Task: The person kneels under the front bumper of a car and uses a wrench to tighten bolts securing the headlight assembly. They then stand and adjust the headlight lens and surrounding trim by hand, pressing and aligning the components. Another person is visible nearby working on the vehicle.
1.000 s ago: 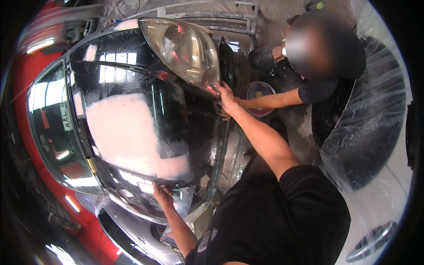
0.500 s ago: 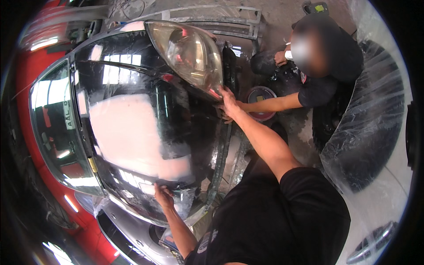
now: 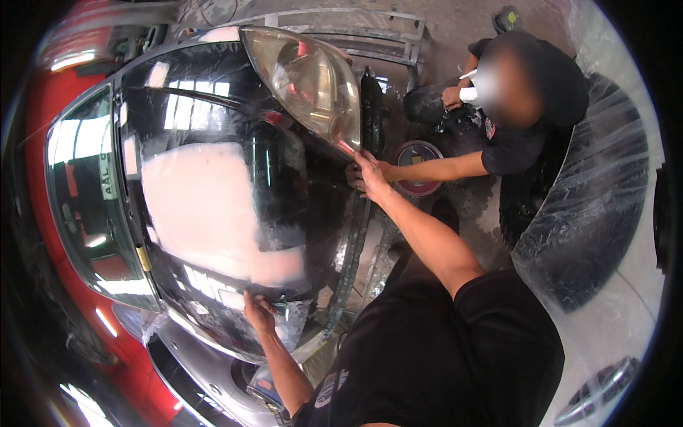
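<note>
Landmark: black car hood (image 3: pixel 213 185), glossy, mirroring bright windows and a pale patch.
Left hand: my left hand (image 3: pixel 257 310) lies on the hood's near edge, fingers spread flat on the paint, gripping nothing.
Right hand: my right hand (image 3: pixel 366 176) presses on the hood's right edge, just below the headlight's lower tip; fingers bent over the seam, and I cannot tell if they pinch anything.
Headlight: yellowed, cloudy headlight (image 3: pixel 309 82) sits at the hood's far right corner.
Co-worker: a person in a black shirt (image 3: pixel 530 114) crouches to the right of the hood, one arm stretched toward my right hand.
Tub: round red tub (image 3: pixel 418 167) sits on the floor right of the hood, beneath that arm.
Plastic sheet: clear plastic sheet (image 3: pixel 590 213) covers a car part well to the hood's right.
Red car: red car (image 3: pixel 43 213) stands on the hood's left.
</note>
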Available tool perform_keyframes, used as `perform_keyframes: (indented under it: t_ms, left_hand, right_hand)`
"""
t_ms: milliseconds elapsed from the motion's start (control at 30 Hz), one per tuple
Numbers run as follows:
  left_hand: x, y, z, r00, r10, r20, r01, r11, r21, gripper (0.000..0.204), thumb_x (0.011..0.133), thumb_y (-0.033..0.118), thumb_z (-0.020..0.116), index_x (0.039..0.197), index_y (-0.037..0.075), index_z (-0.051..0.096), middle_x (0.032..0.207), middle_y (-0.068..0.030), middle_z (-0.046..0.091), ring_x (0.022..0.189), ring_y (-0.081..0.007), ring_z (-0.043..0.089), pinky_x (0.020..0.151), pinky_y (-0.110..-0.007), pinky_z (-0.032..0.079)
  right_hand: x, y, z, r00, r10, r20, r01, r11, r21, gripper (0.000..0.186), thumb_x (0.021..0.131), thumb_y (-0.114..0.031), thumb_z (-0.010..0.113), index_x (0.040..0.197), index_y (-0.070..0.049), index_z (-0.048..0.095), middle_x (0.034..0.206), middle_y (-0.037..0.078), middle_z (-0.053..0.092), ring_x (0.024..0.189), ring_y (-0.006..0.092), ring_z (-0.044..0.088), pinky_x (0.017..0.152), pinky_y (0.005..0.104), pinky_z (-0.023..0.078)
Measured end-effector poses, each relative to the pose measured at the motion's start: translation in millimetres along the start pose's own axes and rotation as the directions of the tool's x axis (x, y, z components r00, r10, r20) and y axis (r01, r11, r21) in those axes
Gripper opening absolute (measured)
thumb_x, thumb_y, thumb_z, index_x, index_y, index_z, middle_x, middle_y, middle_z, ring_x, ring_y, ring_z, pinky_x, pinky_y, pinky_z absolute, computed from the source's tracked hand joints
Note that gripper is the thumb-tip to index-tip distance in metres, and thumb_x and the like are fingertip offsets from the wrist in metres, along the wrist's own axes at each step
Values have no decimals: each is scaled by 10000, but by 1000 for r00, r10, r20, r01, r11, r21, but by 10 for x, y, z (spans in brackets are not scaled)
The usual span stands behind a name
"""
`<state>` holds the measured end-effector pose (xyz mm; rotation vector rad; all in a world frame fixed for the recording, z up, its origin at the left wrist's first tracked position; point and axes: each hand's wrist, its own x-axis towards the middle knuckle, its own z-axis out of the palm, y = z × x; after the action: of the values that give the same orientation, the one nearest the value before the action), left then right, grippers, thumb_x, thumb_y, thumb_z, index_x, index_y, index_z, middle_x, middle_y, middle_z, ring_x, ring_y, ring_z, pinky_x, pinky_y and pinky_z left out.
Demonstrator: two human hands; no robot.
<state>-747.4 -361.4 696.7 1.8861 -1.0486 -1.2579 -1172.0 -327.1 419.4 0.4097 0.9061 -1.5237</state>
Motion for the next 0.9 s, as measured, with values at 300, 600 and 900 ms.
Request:
perform_keyframes:
  t_ms: [300, 600, 900]
  left_hand:
    - [27, -32, -41, 1000, 14, 13, -14, 1000, -4, 539, 1033, 504, 570, 782, 30, 617, 500, -59, 495, 381, -196, 474, 362, -320, 396]
    - [57, -45, -74, 1000, -18, -11, 18, 1000, -3, 549, 1031, 511, 568, 767, 31, 608, 501, -57, 473, 386, -192, 460, 360, -317, 378]
    - [63, -57, -76, 1000, -16, 5, 16, 1000, -17, 535, 1035, 521, 561, 801, 42, 599, 490, -48, 458, 387, -187, 443, 373, -317, 362]
  right_hand:
    - [28, 109, 38, 999, 30, -27, -27, 994, 103, 471, 1011, -328, 617, 1340, -30, 456, 1218, 187, 618, 1030, 376, 693, 848, 507, 596]
    - [-314, 102, 670, 983, -93, 158, 78, 992, 99, 423, 987, -202, 622, 1355, -16, 527, 1093, 159, 702, 825, 284, 733, 722, 394, 608]
    - [-413, 57, 846, 979, -146, 144, 138, 988, 63, 473, 970, -118, 609, 1417, -23, 490, 1168, 139, 671, 830, 257, 719, 728, 396, 601]
